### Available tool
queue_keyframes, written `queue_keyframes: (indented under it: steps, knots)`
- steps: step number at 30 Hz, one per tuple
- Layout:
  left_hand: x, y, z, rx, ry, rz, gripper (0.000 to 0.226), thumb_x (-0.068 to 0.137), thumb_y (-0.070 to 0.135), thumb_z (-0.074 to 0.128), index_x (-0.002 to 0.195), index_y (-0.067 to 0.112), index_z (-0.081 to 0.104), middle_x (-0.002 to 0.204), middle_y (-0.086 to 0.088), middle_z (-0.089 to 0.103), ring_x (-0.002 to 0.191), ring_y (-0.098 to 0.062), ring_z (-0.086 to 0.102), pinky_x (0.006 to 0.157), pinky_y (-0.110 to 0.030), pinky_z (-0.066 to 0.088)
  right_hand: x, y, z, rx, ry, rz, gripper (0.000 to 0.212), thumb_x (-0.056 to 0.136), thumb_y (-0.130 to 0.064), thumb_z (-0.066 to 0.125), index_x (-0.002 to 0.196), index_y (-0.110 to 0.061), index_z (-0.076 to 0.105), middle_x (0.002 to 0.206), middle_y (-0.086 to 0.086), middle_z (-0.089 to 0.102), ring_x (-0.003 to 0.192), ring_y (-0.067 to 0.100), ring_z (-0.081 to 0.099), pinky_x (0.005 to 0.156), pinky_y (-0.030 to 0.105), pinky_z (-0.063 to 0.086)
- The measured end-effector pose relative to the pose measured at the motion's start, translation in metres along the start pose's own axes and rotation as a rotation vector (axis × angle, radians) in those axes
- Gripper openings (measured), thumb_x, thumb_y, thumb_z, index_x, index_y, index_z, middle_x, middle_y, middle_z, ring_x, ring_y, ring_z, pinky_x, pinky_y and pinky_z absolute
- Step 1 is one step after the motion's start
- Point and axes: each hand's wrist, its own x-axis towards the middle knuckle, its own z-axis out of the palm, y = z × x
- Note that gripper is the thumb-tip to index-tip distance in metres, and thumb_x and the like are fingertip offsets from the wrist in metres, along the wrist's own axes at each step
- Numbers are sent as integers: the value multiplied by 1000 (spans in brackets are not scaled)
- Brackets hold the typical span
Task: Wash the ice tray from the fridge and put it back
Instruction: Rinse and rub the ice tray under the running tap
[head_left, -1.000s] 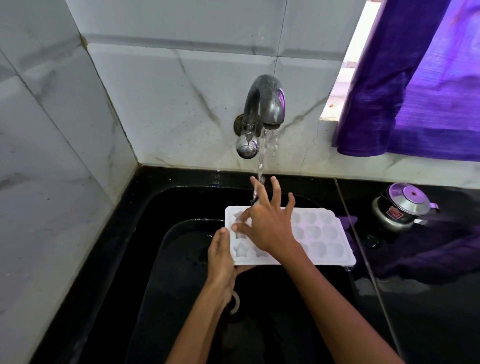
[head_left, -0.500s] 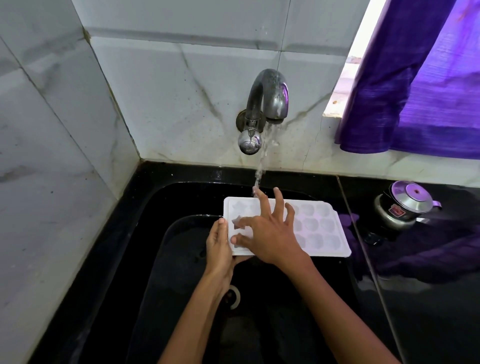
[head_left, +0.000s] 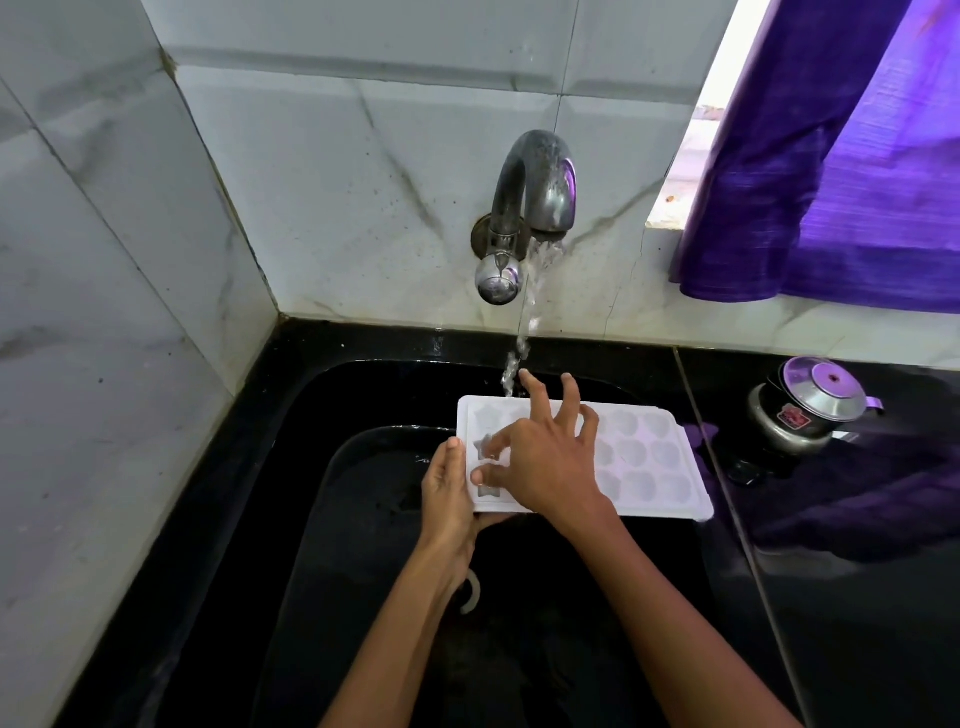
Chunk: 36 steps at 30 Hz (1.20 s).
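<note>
Ice tray (head_left: 644, 457) – white plastic, star and round moulds up – held level over the black sink (head_left: 322, 395), toward its back edge, right end reaching out near the sink's right rim. Not resting on anything I can see; my left hand carries it.

Step in hand, as I read it: the wash itself – rinsing and rubbing the cavities. Fridge return not started.

Left hand (head_left: 447, 493) is closed around the tray's left short edge, thumb on top of the rim, fingers under it out of sight. Right hand (head_left: 545, 462) lies flat and spread on the tray's left half, holding nothing; fingertips (head_left: 480, 475) press into the star moulds near the left edge, the longest finger reaching past the tray's back edge.

Tap (head_left: 535, 192) is running – the stream lands at the tray's back edge, touching that far finger.

Next move probably calls for sliding the tray left under the stream so the right-hand moulds get water, with the left grip kept firm – wet plastic, likely slippery.

Small steel pressure cooker (head_left: 810, 405) sits on the counter to the right, well apart.
</note>
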Motion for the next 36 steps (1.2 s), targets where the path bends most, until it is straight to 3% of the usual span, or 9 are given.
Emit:
queue_keyframes:
  steps: [4, 10, 15, 17, 21, 24, 30, 33, 36]
  knots:
    - [0, 0, 1, -9, -3, 0, 32, 101, 36, 38, 100, 17, 65, 88, -9, 74, 75, -22, 72, 61, -41, 60, 2, 0, -4, 110, 125, 51, 30, 60, -51, 81, 84, -33, 75, 158, -7, 8, 143, 31, -11, 112, 46, 4]
    - [5, 2, 0, -35, 21, -4, 33, 100, 38, 39, 103, 18, 65, 89, -9, 75, 76, -22, 72, 57, -37, 58, 6, 2, 2, 50, 30, -49, 33, 76, -54, 69, 105, -39, 70, 160, -3, -7, 142, 34, -20, 111, 51, -2]
    - [9, 5, -2, -49, 23, 10, 31, 100, 38, 38, 105, 21, 64, 89, -6, 75, 78, -22, 73, 54, -34, 57, 2, 0, 5, 189, 261, -20, 24, 61, -52, 79, 75, -34, 74, 157, -10, 15, 143, 26, -5, 110, 43, 7]
    - [10, 8, -3, -57, 24, 15, 30, 101, 38, 37, 103, 23, 63, 86, -3, 76, 76, -20, 73, 53, -33, 56, -3, -1, 8, 198, 331, -43, 21, 64, -52, 77, 72, -34, 72, 155, -10, 20, 142, 24, -2, 110, 41, 9]
    - [13, 13, -3, -80, 47, -8, 28, 100, 40, 39, 103, 23, 61, 76, -6, 72, 53, -10, 67, 47, -25, 53, -15, 1, 19, 96, 176, -143, 31, 86, -61, 50, 102, -41, 68, 158, -8, -2, 139, 22, -21, 105, 41, -10]
    - [16, 16, -3, -103, 67, -26, 29, 100, 38, 39, 106, 17, 59, 86, -9, 69, 38, -7, 54, 37, -17, 44, -17, 3, 22, -39, 103, -189, 37, 91, -58, 43, 123, -44, 54, 159, -4, -11, 138, 29, -28, 104, 47, -17]
    - [19, 15, 0, -120, 35, -11, 28, 101, 36, 38, 101, 16, 57, 87, -12, 65, 37, -5, 51, 33, -16, 38, -13, 1, 20, -106, 125, -215, 28, 90, -47, 54, 117, -41, 57, 159, -3, -10, 139, 32, -29, 104, 48, -17]
    - [20, 17, 1, -115, 48, -14, 30, 100, 37, 39, 110, 15, 57, 93, -13, 67, 47, -8, 60, 37, -16, 42, -16, 2, 23, -122, 136, -210, 31, 93, -42, 52, 123, -43, 52, 159, -3, -13, 139, 34, -28, 103, 49, -18]
    - [18, 15, 1, -126, 47, -19, 33, 100, 37, 39, 115, 13, 56, 87, -11, 66, 43, -7, 58, 36, -16, 41, -17, 1, 21, -100, 153, -210, 28, 90, -38, 56, 118, -41, 59, 159, -4, -8, 140, 33, -26, 104, 49, -17]
